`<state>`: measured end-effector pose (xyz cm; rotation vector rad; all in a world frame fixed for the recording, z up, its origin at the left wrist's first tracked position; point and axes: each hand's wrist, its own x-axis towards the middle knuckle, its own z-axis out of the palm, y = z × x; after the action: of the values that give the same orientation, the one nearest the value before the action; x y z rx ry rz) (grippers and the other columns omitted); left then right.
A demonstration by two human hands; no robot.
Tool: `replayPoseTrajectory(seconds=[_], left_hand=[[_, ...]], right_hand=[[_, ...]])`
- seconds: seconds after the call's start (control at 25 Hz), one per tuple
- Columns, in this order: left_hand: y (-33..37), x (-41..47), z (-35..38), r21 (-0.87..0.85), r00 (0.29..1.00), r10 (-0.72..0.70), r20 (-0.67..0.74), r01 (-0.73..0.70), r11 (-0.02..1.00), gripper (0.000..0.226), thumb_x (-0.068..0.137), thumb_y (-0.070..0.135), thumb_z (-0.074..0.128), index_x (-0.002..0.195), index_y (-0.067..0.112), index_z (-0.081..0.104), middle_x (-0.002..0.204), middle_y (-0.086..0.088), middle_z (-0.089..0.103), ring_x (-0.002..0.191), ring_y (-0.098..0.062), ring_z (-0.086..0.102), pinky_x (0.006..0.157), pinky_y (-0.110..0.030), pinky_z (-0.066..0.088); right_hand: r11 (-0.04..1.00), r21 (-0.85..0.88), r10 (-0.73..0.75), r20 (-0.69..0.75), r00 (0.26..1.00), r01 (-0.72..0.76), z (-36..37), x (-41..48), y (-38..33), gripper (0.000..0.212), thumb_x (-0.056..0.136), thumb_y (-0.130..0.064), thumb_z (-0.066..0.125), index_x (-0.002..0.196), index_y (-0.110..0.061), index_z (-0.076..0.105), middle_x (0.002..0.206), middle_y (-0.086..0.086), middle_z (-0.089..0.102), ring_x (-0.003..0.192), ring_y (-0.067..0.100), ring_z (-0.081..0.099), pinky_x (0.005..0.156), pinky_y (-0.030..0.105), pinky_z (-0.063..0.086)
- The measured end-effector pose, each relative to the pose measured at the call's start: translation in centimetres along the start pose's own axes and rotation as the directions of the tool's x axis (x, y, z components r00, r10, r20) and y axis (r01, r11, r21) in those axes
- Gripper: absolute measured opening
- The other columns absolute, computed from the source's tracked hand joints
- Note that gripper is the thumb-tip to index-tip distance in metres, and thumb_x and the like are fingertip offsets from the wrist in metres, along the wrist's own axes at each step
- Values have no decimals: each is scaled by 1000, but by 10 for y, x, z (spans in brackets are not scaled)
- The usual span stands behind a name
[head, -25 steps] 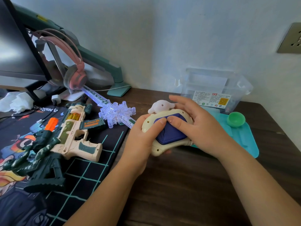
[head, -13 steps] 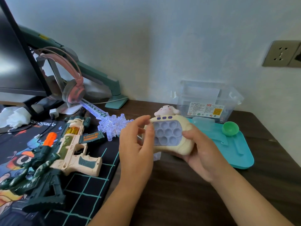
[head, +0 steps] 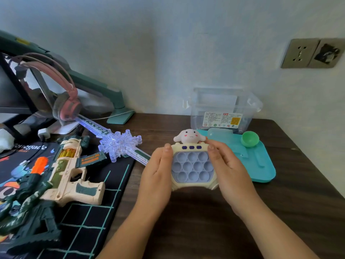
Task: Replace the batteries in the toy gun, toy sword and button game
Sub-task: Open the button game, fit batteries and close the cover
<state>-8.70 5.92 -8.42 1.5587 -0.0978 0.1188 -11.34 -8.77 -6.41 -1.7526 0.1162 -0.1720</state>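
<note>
Button game (head: 192, 168), seen from the head camera, is held up just above the middle of the desk (head: 205, 221), face toward the camera; its cream body shows 10 lilac bubbles in rows of 3, 4 and 3, with 3 dark buttons and a white plush figure on top. The left hand (head: 156, 176) grips its left side, thumb on the upper left corner, the other fingers hidden behind; the right hand (head: 229, 171) grips the right side likewise, thumb on the upper right corner.

The toy gun (head: 71, 174), cream and dark green with an orange tip, lies on the black mat (head: 89, 217) by the desk's left edge; the toy sword (head: 119, 144), clear with a snowflake guard, lies toward the back left, its handle reaching behind the left hand. A teal tray (head: 261, 165) sits near the right edge with a green ball (head: 249, 138) at its far corner; a clear box (head: 222, 109) stands behind it against the wall; pink headphones (head: 67, 107) hang at the back left.
</note>
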Motion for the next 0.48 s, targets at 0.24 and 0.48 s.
replayPoseTrajectory(seconds=[0.24, 0.48], left_hand=[[-7, -8, 9, 60, 992, 121, 42, -124, 991, 42, 88, 56, 38, 90, 23, 63, 87, 11, 70, 85, -3, 66, 74, -18, 51], [-9, -8, 8, 69, 992, 86, 88, -93, 993, 42, 94, 56, 41, 97, 23, 66, 94, 7, 72, 90, -5, 67, 77, -20, 51]], right_hand=[[983, -183, -31, -121, 992, 8, 3, -1, 4, 40, 77, -63, 50, 111, -42, 51, 107, -23, 56, 98, 1, 57, 63, 9, 44], [996, -40, 75, -133, 988, -81, 2, 1, 11, 25, 82, -53, 57, 103, -39, 56, 107, -14, 63, 98, 8, 62, 78, 26, 55]])
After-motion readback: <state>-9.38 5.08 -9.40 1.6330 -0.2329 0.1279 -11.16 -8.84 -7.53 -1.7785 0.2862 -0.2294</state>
